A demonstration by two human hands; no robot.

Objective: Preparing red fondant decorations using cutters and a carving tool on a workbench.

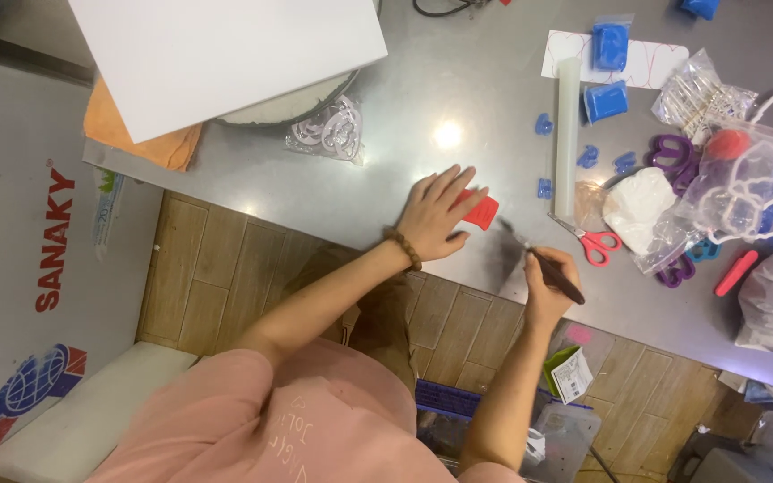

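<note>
Your right hand had closed its grip around a dark slender tool, held like a pen, its thin tip pointing up and left toward a flat red piece on the grey bench. Your left hand lay open and flat, fingers spread, pressing down on that red piece and gripping nothing; a beaded bracelet sat on that wrist. The red piece lay near the bench's front edge, partly under your fingers, with its right end showing.

Just right of the tool's tip lay red-handled scissors. Beyond them a pale rolling pin stood lengthwise, with small blue lumps beside it and blue blocks further back. To the far right sat a heap of clear bags, a white lump and purple cutters. At the back left, a white board overlapped an orange cloth.
</note>
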